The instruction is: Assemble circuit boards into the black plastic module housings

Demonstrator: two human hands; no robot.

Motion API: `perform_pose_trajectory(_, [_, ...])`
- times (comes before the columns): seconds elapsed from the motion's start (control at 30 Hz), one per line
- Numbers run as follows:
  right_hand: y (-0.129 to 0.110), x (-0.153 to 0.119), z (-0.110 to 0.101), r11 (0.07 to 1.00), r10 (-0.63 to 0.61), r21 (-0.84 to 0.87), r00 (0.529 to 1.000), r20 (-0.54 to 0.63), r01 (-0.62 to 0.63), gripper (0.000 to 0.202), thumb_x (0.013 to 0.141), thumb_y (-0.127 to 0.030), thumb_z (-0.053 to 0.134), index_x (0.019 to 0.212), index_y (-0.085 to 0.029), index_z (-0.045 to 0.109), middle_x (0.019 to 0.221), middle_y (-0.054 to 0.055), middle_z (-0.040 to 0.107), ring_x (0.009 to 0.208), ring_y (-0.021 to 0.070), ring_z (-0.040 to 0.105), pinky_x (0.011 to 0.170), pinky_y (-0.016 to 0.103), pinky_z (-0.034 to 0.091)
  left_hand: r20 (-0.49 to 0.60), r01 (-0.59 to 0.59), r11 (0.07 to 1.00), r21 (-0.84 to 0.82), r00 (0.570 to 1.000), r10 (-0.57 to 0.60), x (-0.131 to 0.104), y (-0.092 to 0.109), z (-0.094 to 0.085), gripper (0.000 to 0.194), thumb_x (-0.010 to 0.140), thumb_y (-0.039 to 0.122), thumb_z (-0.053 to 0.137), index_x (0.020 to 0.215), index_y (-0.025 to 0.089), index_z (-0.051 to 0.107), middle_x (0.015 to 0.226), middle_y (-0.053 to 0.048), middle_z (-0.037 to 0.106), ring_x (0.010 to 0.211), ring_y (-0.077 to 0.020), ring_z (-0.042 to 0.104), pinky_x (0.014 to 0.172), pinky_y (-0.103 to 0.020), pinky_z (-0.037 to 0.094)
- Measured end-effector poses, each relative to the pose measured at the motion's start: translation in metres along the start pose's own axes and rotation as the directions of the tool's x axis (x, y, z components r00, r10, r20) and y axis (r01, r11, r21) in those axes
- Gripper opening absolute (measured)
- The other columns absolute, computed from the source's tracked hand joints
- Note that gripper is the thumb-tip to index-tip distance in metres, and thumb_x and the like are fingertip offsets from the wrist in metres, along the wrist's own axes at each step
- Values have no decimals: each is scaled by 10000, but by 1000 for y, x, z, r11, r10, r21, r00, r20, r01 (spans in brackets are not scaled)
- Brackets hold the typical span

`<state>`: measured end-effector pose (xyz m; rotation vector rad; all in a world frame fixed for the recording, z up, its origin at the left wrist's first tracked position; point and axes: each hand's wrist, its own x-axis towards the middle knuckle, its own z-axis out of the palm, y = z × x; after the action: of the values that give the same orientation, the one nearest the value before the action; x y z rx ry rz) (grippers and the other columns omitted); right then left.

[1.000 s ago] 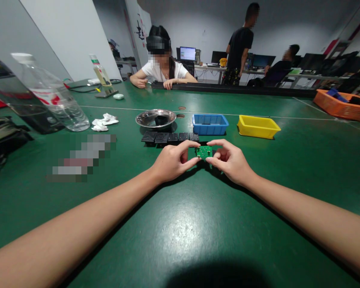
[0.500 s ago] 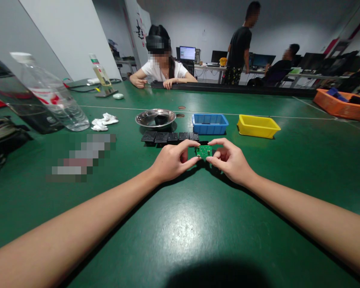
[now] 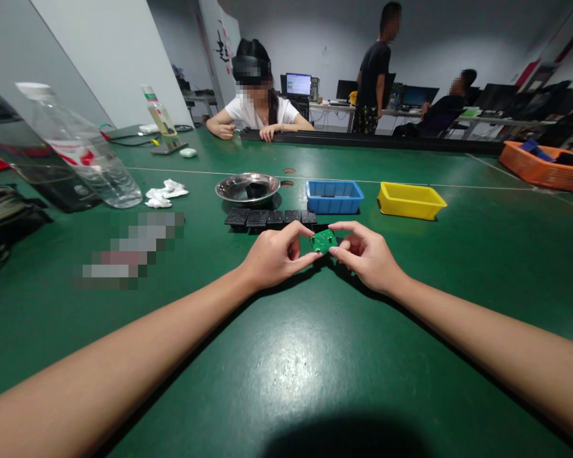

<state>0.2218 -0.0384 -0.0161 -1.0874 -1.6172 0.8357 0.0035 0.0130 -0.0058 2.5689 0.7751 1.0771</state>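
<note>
The left hand [image 3: 279,256] and right hand [image 3: 375,257] grip a tilted green circuit board [image 3: 323,242] above the bench [image 3: 286,356]. Farther off, black pieces [image 3: 256,220] line up near a metal bowl [image 3: 232,188], with a blue bin [image 3: 335,207] and yellow bin [image 3: 410,208] at right. A water bottle [image 3: 83,152] stands at left; a person [image 3: 286,112] sits at the far edge.

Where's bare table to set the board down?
Free: tabletop between left forearm and right forearm; also between right forearm and orange basket. Crowded: beyond left hand and right hand, with black parts, metal bowl and blue bin.
</note>
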Motion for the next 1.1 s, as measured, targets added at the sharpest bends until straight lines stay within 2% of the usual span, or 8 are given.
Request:
perform_pose_trajectory(0.17, [-2,-2,0,1000,-15,8,994,110,14,476,858,-298,711,1305,-167,612,716,-40,609,567,99,536,547,246,434,45,5,1000,17,999,-6,0,0,1,361,810,443,784,845,185,535,555,84,555,467,-83,515,498,-190,330])
perform_pose_trajectory(0.3, [-6,-4,1,996,-55,-58,973,225,70,554,854,-337,737,1362,-172,590,764,-17,668,596,110,568,572,247,455,99,-35,999,37,995,31,0,1,1,422,856,521,716,735,200,471,549,73,525,467,-79,481,486,-199,304])
perform_pose_trajectory(0.4, [-9,-5,3,979,-100,-148,962,253,141,513,856,-333,740,1336,-196,620,748,-19,666,584,111,553,572,250,448,143,-104,992,74,985,92,0,3,2,459,894,541,662,682,205,432,536,69,487,455,-80,445,475,-215,280])
perform_pose_trajectory(0.53, [-10,-5,2,954,-145,-221,958,246,201,388,880,-267,684,1264,-209,668,703,-33,617,574,107,514,575,249,420,163,-123,988,93,981,106,1,5,1,412,899,457,666,677,206,426,544,72,474,457,-83,425,481,-224,267])
perform_pose_trajectory(0.7, [-7,-5,2,956,-148,-221,969,198,192,339,882,-217,632,1218,-199,672,679,-43,573,574,105,503,575,246,401,140,-46,997,65,989,37,1,3,2,358,849,402,724,712,206,457,574,80,491,476,-80,437,495,-211,288])
perform_pose_trajectory(0.87, [-5,-5,2,969,-141,-188,984,105,159,302,864,-193,617,1164,-187,647,718,-36,596,576,101,513,581,244,413,57,14,999,40,998,-16,2,-1,2,335,790,398,789,814,197,523,663,67,567,536,-87,507,522,-206,350])
perform_pose_trajectory(1.0, [-5,-6,2,968,-140,-198,986,89,156,163,888,-217,603,1029,-183,678,776,1,653,630,119,545,613,260,427,88,-51,999,9,995,50,3,0,0,363,819,407,788,1049,183,618,847,7,687,669,-117,614,596,-214,439])
perform_pose_trajectory(1.1, [-5,-7,1,968,-150,-190,984,94,166,167,891,-226,600,1038,-193,674,814,14,668,682,138,575,650,275,446,133,-141,990,4,981,139,4,0,0,351,874,384,745,1148,188,649,934,-29,717,773,-141,661,673,-229,485])
